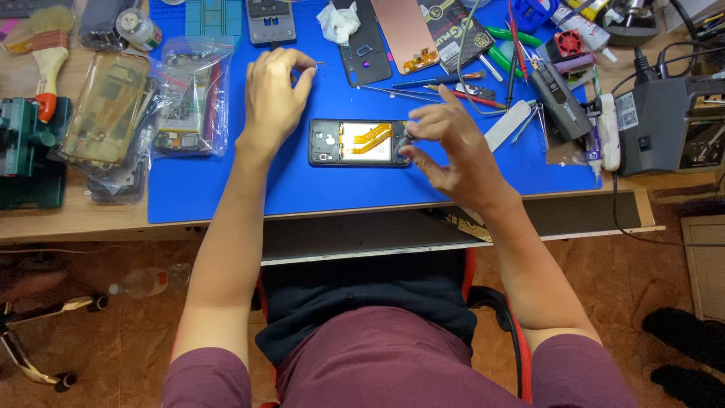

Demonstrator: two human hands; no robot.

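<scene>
An opened phone (355, 143) lies flat on the blue work mat (317, 189), its back off, showing orange flex cables. My right hand (445, 147) rests at the phone's right end, thumb and forefinger pinching something small there; what it is I cannot tell. My left hand (273, 91) hovers over the mat above and left of the phone, thumb and forefinger pinched on a tiny part, perhaps a screw (320, 63).
Clear bags with phone parts (189, 98) lie at the mat's left. A brush (49, 45) and green holder (26, 143) sit far left. A phone back cover (365, 45), pink panel (404, 30), tweezers, screwdrivers and a grey tool station (668, 125) crowd the top and right.
</scene>
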